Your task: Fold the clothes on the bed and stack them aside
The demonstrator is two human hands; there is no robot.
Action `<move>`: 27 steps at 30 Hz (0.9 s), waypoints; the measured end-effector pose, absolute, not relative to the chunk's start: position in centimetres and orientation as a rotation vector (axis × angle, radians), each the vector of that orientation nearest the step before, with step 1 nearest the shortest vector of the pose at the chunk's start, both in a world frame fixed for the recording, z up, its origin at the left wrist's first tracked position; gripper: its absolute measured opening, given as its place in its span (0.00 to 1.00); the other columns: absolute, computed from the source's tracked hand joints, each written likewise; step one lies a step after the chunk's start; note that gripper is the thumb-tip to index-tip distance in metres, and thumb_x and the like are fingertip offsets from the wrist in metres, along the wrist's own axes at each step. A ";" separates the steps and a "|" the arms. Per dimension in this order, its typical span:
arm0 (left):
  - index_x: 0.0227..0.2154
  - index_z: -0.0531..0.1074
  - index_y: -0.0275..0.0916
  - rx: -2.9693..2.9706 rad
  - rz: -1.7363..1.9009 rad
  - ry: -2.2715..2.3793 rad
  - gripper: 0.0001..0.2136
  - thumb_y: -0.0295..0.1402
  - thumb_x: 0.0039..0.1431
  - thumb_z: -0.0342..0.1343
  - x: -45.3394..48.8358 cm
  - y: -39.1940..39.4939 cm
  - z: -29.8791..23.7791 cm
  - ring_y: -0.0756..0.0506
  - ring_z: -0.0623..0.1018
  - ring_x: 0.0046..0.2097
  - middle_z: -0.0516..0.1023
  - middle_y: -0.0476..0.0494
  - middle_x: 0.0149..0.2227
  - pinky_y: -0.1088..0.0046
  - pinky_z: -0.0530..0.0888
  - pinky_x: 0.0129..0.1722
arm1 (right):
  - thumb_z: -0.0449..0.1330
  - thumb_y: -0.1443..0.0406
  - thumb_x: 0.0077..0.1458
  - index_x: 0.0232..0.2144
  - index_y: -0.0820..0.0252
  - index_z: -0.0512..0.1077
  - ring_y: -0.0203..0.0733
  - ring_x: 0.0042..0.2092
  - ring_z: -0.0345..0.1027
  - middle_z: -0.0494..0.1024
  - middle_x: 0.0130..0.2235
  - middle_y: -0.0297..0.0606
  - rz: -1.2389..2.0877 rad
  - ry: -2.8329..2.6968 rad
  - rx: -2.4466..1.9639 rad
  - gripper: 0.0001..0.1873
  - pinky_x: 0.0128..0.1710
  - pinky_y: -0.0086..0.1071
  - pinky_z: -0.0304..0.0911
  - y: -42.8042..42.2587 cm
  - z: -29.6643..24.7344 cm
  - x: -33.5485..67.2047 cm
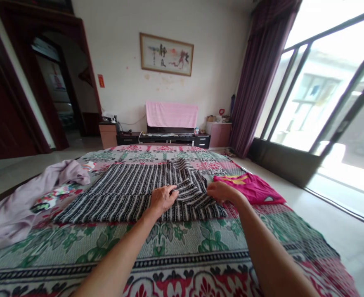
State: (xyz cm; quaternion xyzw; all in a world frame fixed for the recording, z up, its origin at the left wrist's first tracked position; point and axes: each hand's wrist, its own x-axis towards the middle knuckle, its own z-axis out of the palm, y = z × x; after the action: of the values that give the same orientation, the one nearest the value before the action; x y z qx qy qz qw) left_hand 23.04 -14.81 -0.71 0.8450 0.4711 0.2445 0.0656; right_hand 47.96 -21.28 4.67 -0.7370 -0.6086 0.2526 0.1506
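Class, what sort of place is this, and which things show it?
Probably a home's living room or bedroom, judging by the framed calligraphy picture, the purple curtain and the flower-patterned blanket spread under the striped garment.

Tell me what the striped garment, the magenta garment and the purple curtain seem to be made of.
Striped garment: probably a knit, matte and textured; its stripes look flecked rather than crisp. Magenta garment: likely thin, smooth fabric, given its flat lie and fine creases; fibre unclear. Purple curtain: apparently cloth, dull to faintly glossy, hanging in vertical folds.
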 end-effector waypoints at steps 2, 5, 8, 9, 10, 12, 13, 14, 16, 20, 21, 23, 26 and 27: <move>0.43 0.77 0.45 2.559 0.780 1.350 0.13 0.34 0.59 0.50 23.2 -14.7 -1.3 0.46 0.77 0.43 0.80 0.45 0.41 0.71 0.69 0.47 | 0.57 0.67 0.48 0.34 0.59 0.76 0.33 0.24 0.67 0.75 0.22 0.31 0.572 -1.861 -2.094 0.10 0.24 0.24 0.61 -21.4 4.8 47.5; 0.38 0.79 0.43 2.556 0.875 1.293 0.13 0.29 0.58 0.50 23.0 -14.7 -1.9 0.47 0.77 0.41 0.80 0.44 0.37 0.71 0.69 0.46 | 0.59 0.67 0.46 0.34 0.58 0.78 0.35 0.31 0.70 0.79 0.31 0.33 0.386 -1.944 -2.041 0.11 0.29 0.24 0.62 -21.3 4.8 47.1; 0.39 0.78 0.42 2.534 0.968 1.286 0.13 0.29 0.58 0.49 22.4 -14.7 -1.9 0.48 0.77 0.40 0.79 0.44 0.37 0.72 0.70 0.44 | 0.58 0.63 0.50 0.34 0.57 0.78 0.33 0.27 0.69 0.79 0.30 0.34 0.502 -1.966 -2.016 0.11 0.25 0.24 0.60 -21.3 4.6 47.3; 0.40 0.78 0.42 2.528 0.980 1.287 0.13 0.29 0.58 0.49 22.3 -14.7 -1.8 0.48 0.77 0.40 0.79 0.44 0.37 0.72 0.70 0.44 | 0.57 0.61 0.51 0.35 0.57 0.78 0.32 0.24 0.67 0.79 0.29 0.33 0.572 -1.968 -2.013 0.12 0.23 0.24 0.59 -21.3 4.6 47.4; 0.41 0.77 0.42 2.524 0.983 1.288 0.13 0.30 0.59 0.49 22.2 -14.6 -1.8 0.48 0.77 0.40 0.79 0.44 0.38 0.72 0.70 0.44 | 0.57 0.60 0.51 0.36 0.56 0.78 0.31 0.22 0.65 0.78 0.27 0.33 0.629 -1.972 -2.016 0.13 0.21 0.24 0.58 -21.2 4.5 47.5; 0.43 0.76 0.41 2.533 0.967 1.275 0.14 0.31 0.59 0.49 22.0 -14.6 -1.7 0.47 0.77 0.42 0.78 0.44 0.40 0.72 0.70 0.46 | 0.58 0.62 0.50 0.38 0.56 0.78 0.31 0.21 0.63 0.76 0.24 0.31 0.654 -1.999 -2.028 0.14 0.20 0.23 0.56 -21.1 4.3 47.7; 0.44 0.76 0.40 2.545 0.954 1.265 0.14 0.32 0.59 0.49 22.0 -14.6 -1.7 0.46 0.77 0.43 0.78 0.43 0.41 0.71 0.70 0.47 | 0.58 0.64 0.49 0.38 0.57 0.77 0.31 0.22 0.64 0.76 0.25 0.31 0.618 -2.017 -2.024 0.14 0.21 0.23 0.56 -21.0 4.2 47.8; 0.46 0.75 0.40 2.561 0.942 1.258 0.14 0.32 0.59 0.50 22.0 -14.6 -1.7 0.46 0.77 0.43 0.78 0.43 0.42 0.70 0.70 0.47 | 0.58 0.66 0.48 0.38 0.57 0.77 0.31 0.24 0.65 0.77 0.26 0.31 0.555 -2.017 -2.017 0.14 0.22 0.23 0.57 -20.8 4.0 47.8; 0.48 0.73 0.39 2.586 0.935 1.272 0.15 0.32 0.59 0.49 22.1 -14.6 -1.7 0.45 0.76 0.45 0.77 0.41 0.44 0.69 0.70 0.49 | 0.57 0.69 0.48 0.40 0.57 0.77 0.32 0.27 0.66 0.77 0.29 0.31 0.400 -1.966 -1.996 0.16 0.25 0.24 0.58 -20.5 3.6 47.7; 0.49 0.72 0.37 2.581 0.911 1.322 0.17 0.32 0.59 0.49 22.2 -14.7 -1.7 0.44 0.76 0.46 0.77 0.40 0.45 0.69 0.70 0.49 | 0.57 0.69 0.46 0.41 0.57 0.76 0.34 0.30 0.68 0.78 0.31 0.33 0.272 -1.916 -2.018 0.18 0.29 0.25 0.60 -20.2 2.9 47.5; 0.50 0.72 0.37 2.577 0.895 1.313 0.17 0.33 0.59 0.49 22.2 -14.7 -1.7 0.44 0.76 0.46 0.77 0.40 0.46 0.69 0.70 0.49 | 0.58 0.70 0.45 0.39 0.57 0.77 0.35 0.30 0.68 0.78 0.31 0.33 0.288 -1.950 -2.040 0.17 0.29 0.25 0.60 -20.3 2.9 47.5; 0.52 0.70 0.38 2.561 0.873 1.283 0.19 0.34 0.59 0.49 22.1 -14.7 -1.6 0.44 0.76 0.47 0.77 0.40 0.47 0.69 0.70 0.49 | 0.60 0.70 0.43 0.36 0.55 0.78 0.36 0.31 0.69 0.79 0.31 0.32 0.313 -2.002 -2.082 0.15 0.29 0.25 0.59 -20.6 3.1 47.4; 0.56 0.66 0.38 2.501 0.868 1.298 0.22 0.35 0.58 0.50 21.7 -14.3 -1.3 0.44 0.77 0.46 0.78 0.41 0.47 0.68 0.70 0.49 | 0.60 0.69 0.43 0.37 0.54 0.77 0.37 0.33 0.70 0.79 0.33 0.32 0.266 -1.998 -2.114 0.15 0.30 0.25 0.59 -20.8 3.6 47.2; 0.57 0.65 0.37 2.472 0.871 1.319 0.23 0.34 0.58 0.50 21.4 -14.0 -1.2 0.44 0.77 0.46 0.79 0.41 0.46 0.68 0.70 0.49 | 0.60 0.69 0.44 0.37 0.55 0.77 0.38 0.34 0.70 0.79 0.33 0.33 0.214 -1.986 -2.113 0.16 0.31 0.25 0.59 -20.7 3.8 47.1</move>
State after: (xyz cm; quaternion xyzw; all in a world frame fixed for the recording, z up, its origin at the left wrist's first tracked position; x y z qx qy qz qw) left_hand 21.43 -14.05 -1.18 0.8380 0.4471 0.2953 0.1034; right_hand 47.06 -20.75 3.78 -0.7217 -0.6783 0.0730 0.1169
